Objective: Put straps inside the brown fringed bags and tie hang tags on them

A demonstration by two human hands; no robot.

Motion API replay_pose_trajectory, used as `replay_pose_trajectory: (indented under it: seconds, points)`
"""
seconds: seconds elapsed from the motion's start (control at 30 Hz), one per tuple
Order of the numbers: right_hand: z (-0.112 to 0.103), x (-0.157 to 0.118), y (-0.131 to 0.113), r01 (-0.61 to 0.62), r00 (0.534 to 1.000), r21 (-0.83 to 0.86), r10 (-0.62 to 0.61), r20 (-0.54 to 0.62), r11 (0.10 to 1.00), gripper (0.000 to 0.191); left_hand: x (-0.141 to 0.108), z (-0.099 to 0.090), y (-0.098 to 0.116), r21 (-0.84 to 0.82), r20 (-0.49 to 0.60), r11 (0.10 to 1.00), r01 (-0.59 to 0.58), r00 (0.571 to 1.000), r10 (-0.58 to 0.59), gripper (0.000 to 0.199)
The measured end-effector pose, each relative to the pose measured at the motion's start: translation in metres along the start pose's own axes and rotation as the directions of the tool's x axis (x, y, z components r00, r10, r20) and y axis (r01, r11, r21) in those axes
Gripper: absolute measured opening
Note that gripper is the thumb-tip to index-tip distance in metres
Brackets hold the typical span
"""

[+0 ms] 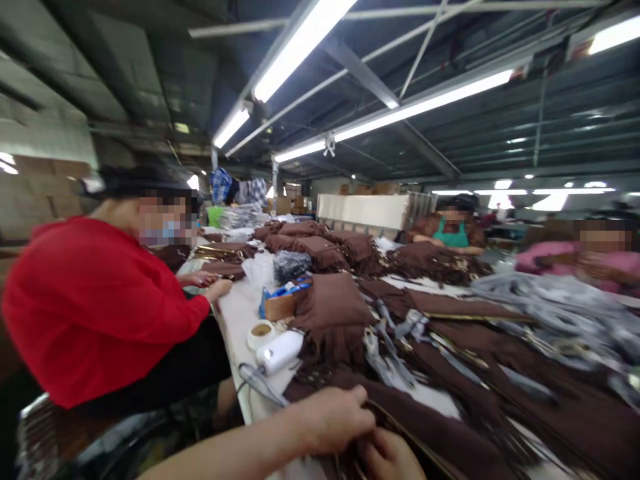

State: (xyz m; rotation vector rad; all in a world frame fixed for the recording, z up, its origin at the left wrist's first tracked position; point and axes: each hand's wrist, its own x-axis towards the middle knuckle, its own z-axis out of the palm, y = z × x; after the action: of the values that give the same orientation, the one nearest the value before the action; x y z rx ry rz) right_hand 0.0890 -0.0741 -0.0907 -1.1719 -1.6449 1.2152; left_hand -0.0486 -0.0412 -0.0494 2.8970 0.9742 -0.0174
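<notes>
In the head view a brown fabric bag (440,427) with a gold zipper along its opening lies at the table's near edge. My left hand (335,417) reaches in from the lower left, its fingers closed on the bag's edge beside the zipper. Just below and touching it, my right hand (390,457) is pinched at the same edge, partly cut off by the bottom of the view. What lies between the fingertips is hidden. Beyond my hands sits a stacked brown fringed bag (340,303), with a white cylindrical device (281,351) to its left.
A tape roll (261,333) and blue tape dispenser (285,290) stand along the left table edge. Brown bags with grey-wrapped hardware (395,360) spread right; clear plastic wrapping (545,307) is heaped there. A person in red (115,313) works close on the left; two others sit across.
</notes>
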Motion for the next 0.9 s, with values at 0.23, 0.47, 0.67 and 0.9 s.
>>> replay_pose_trajectory:
  seconds: [0.23,0.47,0.67,0.9]
  points:
    - [-0.001,-0.011,0.016,-0.182,0.969,-0.073,0.166,-0.185,0.981,0.025,-0.003,-0.005,-0.019,-0.22,-0.075,0.968,-0.123,0.991,0.109,0.021]
    - [0.001,-0.008,0.018,-0.159,0.971,-0.088,0.14,-0.195,0.983,0.023,0.0,-0.005,-0.018,-0.278,-0.097,0.956,-0.093,0.993,0.069,0.026]
    - [0.0,-0.008,0.021,-0.135,0.975,-0.04,0.125,-0.182,0.99,0.023,0.006,0.003,-0.009,-0.292,-0.066,0.956,0.021,0.997,-0.042,0.022]
    - [0.0,0.005,0.039,-0.01,0.947,-0.127,-0.032,-0.319,0.992,0.017,-0.003,0.004,-0.013,-0.47,-0.14,0.88,0.07,0.978,-0.153,0.019]
